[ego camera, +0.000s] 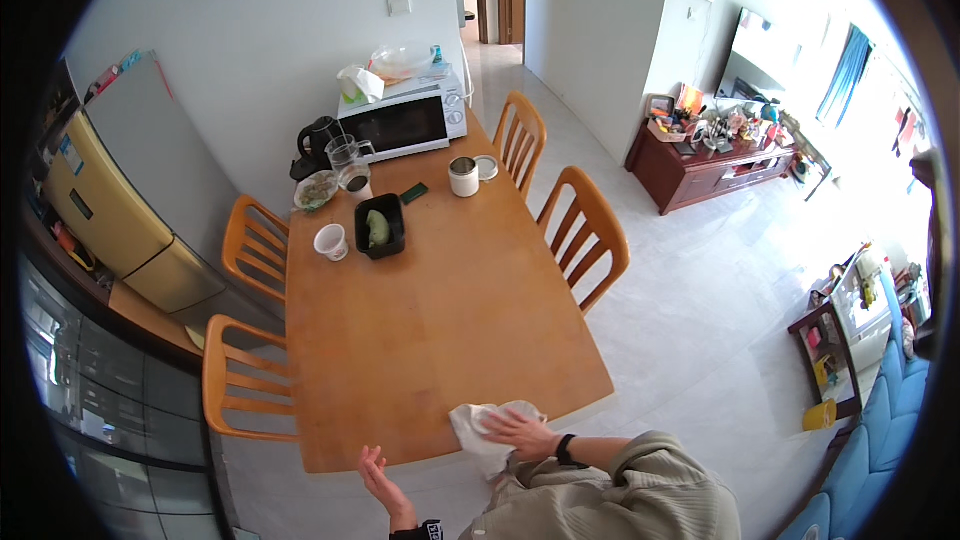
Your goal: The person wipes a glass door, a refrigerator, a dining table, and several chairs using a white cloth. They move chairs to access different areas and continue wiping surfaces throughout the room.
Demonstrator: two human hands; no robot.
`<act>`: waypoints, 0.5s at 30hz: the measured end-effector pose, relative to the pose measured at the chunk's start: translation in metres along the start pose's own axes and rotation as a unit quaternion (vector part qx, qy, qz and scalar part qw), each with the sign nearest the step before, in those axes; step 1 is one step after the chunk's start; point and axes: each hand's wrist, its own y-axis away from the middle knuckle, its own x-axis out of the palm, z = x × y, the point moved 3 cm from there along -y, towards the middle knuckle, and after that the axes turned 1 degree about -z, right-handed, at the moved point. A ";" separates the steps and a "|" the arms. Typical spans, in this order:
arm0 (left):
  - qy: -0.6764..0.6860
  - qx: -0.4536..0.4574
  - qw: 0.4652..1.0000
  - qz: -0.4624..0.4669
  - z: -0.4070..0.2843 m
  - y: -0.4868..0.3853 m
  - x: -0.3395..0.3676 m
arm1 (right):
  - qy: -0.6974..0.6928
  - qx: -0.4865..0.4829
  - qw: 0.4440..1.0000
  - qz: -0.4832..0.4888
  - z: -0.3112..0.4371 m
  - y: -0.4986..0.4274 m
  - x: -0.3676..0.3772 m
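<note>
My right hand [523, 435] lies with its fingers spread over a white cloth [471, 431], pressing it on the near edge of a wooden dining table [450, 315]. Part of the cloth hangs over that edge. Off the near left part of the table my left hand [384, 481] is raised, fingers slightly bent, holding nothing. Farther up the tabletop sits a black plastic container [395, 246] with a pale green object [377, 227] in it. Beside it are a white cup [331, 241] and a dark green flat item [414, 193].
A microwave [397, 124], a black electric kettle [322, 136], a glass pitcher [349, 157], a bagged item [316, 190] and a white canister [464, 178] stand at the far end. Wooden chairs [589, 232] flank both long sides. A refrigerator [112, 202] is at the left.
</note>
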 end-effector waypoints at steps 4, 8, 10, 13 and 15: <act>0.025 -0.037 0.999 0.002 -0.001 0.027 0.028 | 0.028 0.124 0.991 -0.034 -0.082 0.080 -0.024; -0.003 0.005 0.998 0.068 -0.019 0.062 0.077 | 0.007 0.269 0.950 -0.161 -0.168 0.093 -0.049; -0.014 0.014 0.996 0.086 -0.022 0.083 0.109 | 0.028 0.255 0.951 -0.171 -0.191 0.077 -0.054; -0.017 -0.001 0.996 0.084 -0.016 0.107 0.167 | 0.025 0.113 0.978 -0.176 -0.195 0.062 -0.052; -0.016 -0.009 0.997 0.076 -0.009 0.127 0.220 | 0.024 -0.054 0.988 -0.141 -0.183 0.073 -0.045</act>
